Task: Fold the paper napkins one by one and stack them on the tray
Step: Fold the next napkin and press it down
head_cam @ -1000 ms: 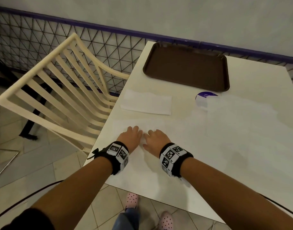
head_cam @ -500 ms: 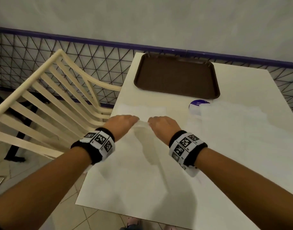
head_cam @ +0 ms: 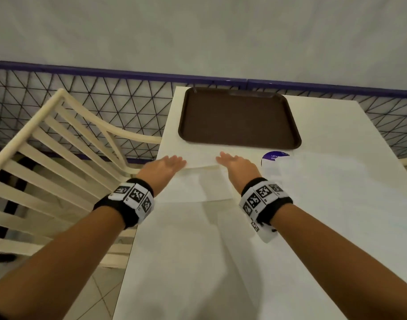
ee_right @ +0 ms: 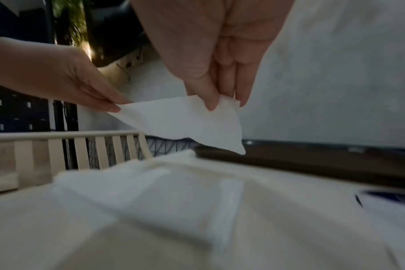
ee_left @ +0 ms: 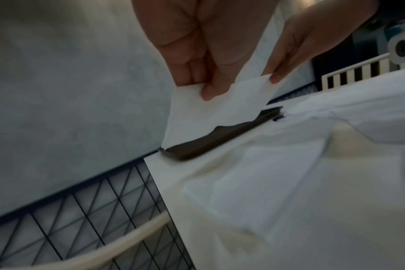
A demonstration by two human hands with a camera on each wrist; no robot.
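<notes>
- White rectangular table [head_cam: 336,227]: carries every item below; both forearms reach over its near edge.
- Cream slatted wooden chair [head_cam: 59,158]: stands to the left of the left hand, beside the table's left edge.
- Loose white paper napkins [head_cam: 336,192]: lie spread on the table to the right of the right hand; individual sheets cannot be told apart.
- Dark brown rectangular plastic tray [head_cam: 239,116]: sits on the table just beyond the fingertips of both hands. Nothing lies on it.
- White paper napkin being folded [head_cam: 201,163]: its far edge is lifted off the table and held between the two hands, just short of the tray's near rim; the rest trails back toward the wrists. In the left wrist view the raised edge [ee_left: 220,107] hangs in front of the tray.
- Second white paper napkin [head_cam: 193,188]: lies flat on the table beneath and behind the fingers, between the two wrists.
- Left hand [head_cam: 165,166]: thumb and fingers pinch the left end of the raised napkin edge; the grip is plain in the left wrist view [ee_left: 197,54].
- Right hand [head_cam: 235,163]: thumb and fingers pinch the right end of the same edge, seen in the right wrist view [ee_right: 220,64].
- Round purple sticker [head_cam: 275,156]: on the table just right of the right hand's fingers, partly covered by the loose napkins.
</notes>
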